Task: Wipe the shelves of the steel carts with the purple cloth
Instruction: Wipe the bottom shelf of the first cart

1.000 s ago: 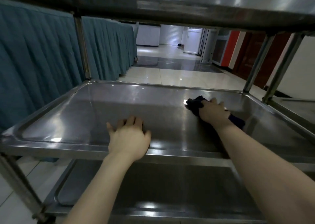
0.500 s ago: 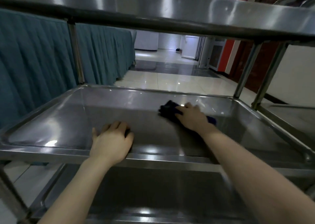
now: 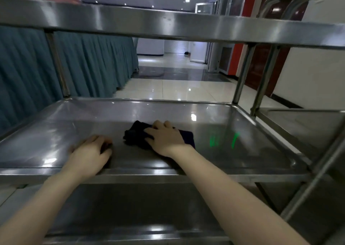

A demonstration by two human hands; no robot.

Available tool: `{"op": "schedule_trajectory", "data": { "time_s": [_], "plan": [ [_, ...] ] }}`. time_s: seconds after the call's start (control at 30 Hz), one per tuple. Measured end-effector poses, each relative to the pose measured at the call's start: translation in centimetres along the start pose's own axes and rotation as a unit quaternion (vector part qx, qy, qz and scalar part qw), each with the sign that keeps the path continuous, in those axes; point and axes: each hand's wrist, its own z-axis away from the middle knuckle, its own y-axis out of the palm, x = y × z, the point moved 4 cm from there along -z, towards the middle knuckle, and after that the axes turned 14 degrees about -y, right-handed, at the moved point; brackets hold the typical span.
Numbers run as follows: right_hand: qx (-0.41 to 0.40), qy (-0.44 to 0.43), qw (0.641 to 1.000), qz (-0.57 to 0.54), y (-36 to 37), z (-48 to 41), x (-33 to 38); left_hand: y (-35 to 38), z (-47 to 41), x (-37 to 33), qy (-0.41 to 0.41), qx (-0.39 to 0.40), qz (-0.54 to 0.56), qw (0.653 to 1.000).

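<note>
The right hand (image 3: 165,139), fingers flat, is pressing the purple cloth (image 3: 135,135) onto the middle shelf (image 3: 233,125) to scrub; the relaxed left hand (image 3: 89,152) is bracing there.

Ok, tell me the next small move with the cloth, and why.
Probably slide the right hand and purple cloth toward the far-left corner of the middle shelf: the cloth sits mid-shelf, bare steel lies that way, and the left hand rests near the front rim, off that path.
</note>
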Motion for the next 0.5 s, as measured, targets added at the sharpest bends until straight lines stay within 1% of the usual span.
{"op": "schedule_trajectory", "data": {
  "time_s": [0.03, 0.1, 0.2, 0.27, 0.37, 0.47, 0.5],
  "plan": [
    [0.007, -0.001, 1.0, -0.022, -0.4, 0.3, -0.7, -0.1, 0.1, -0.6, 0.001, 0.006, -0.004, 1.0],
    [0.001, 0.026, 0.999, -0.04, -1.1, 1.7, -3.4, -0.3, 0.4, -2.4, 0.014, 0.013, 0.019, 1.0],
    [-0.029, 0.12, 0.992, 0.008, -1.8, 5.4, -9.5, 0.3, 1.8, -6.6, 0.065, 0.027, 0.078, 0.994],
    [-0.046, 0.189, 0.98, 0.035, -2.4, 8.7, -13.9, 1.5, 3.1, -9.7, 0.114, 0.043, 0.091, 0.988],
    [-0.032, 0.285, 0.955, 0.079, -3.3, 12.6, -19.8, 3.3, 4.5, -13.1, 0.166, 0.063, 0.096, 0.979],
    [-0.033, 0.371, 0.923, 0.091, -3.9, 14.5, -22.6, 4.1, 4.7, -13.8, 0.169, 0.065, 0.087, 0.98],
    [-0.03, 0.369, 0.923, 0.102, -4.1, 14.1, -22.5, 4.2, 4.7, -13.7, 0.165, 0.057, 0.087, 0.981]
  ]
}}
